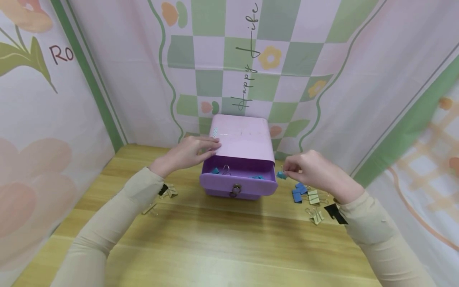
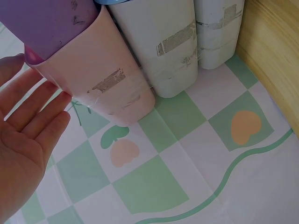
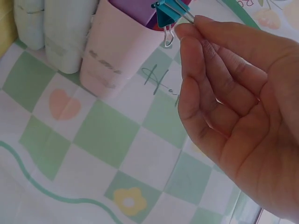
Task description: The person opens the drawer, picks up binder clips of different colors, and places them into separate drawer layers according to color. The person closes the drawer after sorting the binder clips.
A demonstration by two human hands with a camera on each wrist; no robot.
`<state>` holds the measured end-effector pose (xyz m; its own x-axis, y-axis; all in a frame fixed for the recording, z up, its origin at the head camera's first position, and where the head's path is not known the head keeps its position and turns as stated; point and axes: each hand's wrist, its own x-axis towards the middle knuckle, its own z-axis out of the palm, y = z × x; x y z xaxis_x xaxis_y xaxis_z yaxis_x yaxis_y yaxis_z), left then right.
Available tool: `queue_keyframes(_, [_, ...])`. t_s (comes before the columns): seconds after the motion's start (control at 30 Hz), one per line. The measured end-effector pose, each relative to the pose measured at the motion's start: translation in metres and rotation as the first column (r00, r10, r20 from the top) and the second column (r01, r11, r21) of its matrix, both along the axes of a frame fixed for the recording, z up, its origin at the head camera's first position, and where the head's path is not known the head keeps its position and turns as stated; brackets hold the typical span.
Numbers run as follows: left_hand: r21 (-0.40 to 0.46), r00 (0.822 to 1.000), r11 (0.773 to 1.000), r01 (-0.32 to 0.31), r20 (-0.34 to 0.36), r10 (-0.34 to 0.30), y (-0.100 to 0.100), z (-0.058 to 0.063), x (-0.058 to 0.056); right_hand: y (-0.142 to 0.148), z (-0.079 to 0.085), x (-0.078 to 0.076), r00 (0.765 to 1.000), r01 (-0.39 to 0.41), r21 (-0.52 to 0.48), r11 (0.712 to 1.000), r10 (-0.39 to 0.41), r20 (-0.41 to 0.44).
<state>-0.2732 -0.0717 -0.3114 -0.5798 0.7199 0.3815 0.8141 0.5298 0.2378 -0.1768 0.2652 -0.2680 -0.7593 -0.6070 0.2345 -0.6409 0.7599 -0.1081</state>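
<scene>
My left hand (image 1: 190, 153) rests its straight fingers on the pink top of a small drawer cabinet (image 1: 247, 139), near its front left edge. The left wrist view has the same hand (image 2: 25, 135) beside the pink casing (image 2: 107, 70). The upper purple drawer (image 1: 218, 182) is pulled out, with teal binder clips (image 1: 215, 170) inside. To the right of that drawer, my right hand (image 1: 317, 171) pinches a teal binder clip (image 3: 169, 14) by a wire handle between thumb and forefinger. The clip hangs close beside the drawer's right front corner.
Blue binder clips (image 1: 297, 193) and pale yellow binder clips (image 1: 313, 197) lie on the wooden table (image 1: 222, 247) below my right hand. More light-coloured clips (image 1: 172, 190) lie near the left wrist. A patterned cloth (image 1: 211, 52) hangs behind the cabinet.
</scene>
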Motion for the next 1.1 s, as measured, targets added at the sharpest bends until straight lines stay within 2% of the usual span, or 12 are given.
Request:
queue_keyframes(0.33, [0.002,1.000,1.000,-0.007,-0.009,0.007,0.000,-0.001,0.000,-0.006,0.010,0.001,0.997,-0.056,-0.016,0.998,0.055,-0.056])
queue_keyframes(0.6, [0.002,1.000,1.000,-0.011,-0.014,0.011,0.000,-0.001,0.000,-0.011,0.018,-0.002,0.994,-0.091,0.013,0.996,0.091,-0.055])
queue_keyframes(0.9, [0.005,1.000,1.000,-0.006,-0.014,0.006,0.000,-0.001,-0.001,-0.016,0.016,-0.011,0.991,-0.118,0.013,0.993,0.118,-0.057])
queue_keyframes(1.1, [-0.001,1.000,1.000,-0.010,-0.007,0.010,0.000,0.000,0.000,-0.021,0.016,-0.018,0.992,-0.121,0.027,0.992,0.122,-0.022])
